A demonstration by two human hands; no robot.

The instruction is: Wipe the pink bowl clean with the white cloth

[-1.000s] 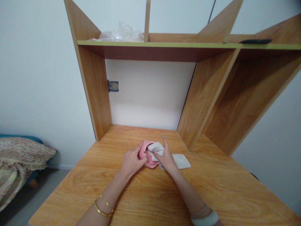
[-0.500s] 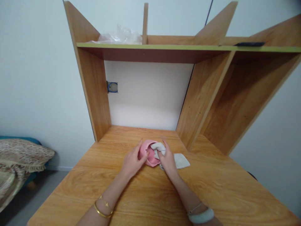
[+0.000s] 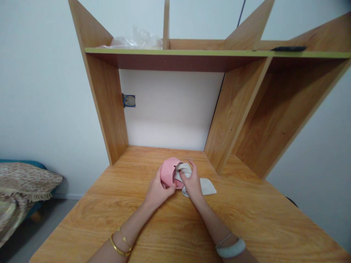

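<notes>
A small pink bowl (image 3: 167, 171) is tipped on its side just above the wooden desk (image 3: 170, 226), its opening turned to the right. My left hand (image 3: 157, 190) is wrapped round its outside from below. My right hand (image 3: 192, 182) is closed on a grey-white cloth (image 3: 206, 187), with the bunched end of the cloth pushed into the bowl's mouth. The cloth's free end trails flat on the desk to the right of my right hand.
A wooden hutch stands at the back of the desk, with a divider panel (image 3: 233, 113) close on the right. Its upper shelf (image 3: 192, 53) bears a crumpled clear plastic bag (image 3: 137, 39) and a dark flat object (image 3: 287, 48). A bed with a patterned blanket (image 3: 19, 186) lies at lower left.
My left hand has tipped the pink bowl more upright on its side and lifted it a little. My right hand has bunched the cloth further into its mouth; the cloth's tail slid left.
</notes>
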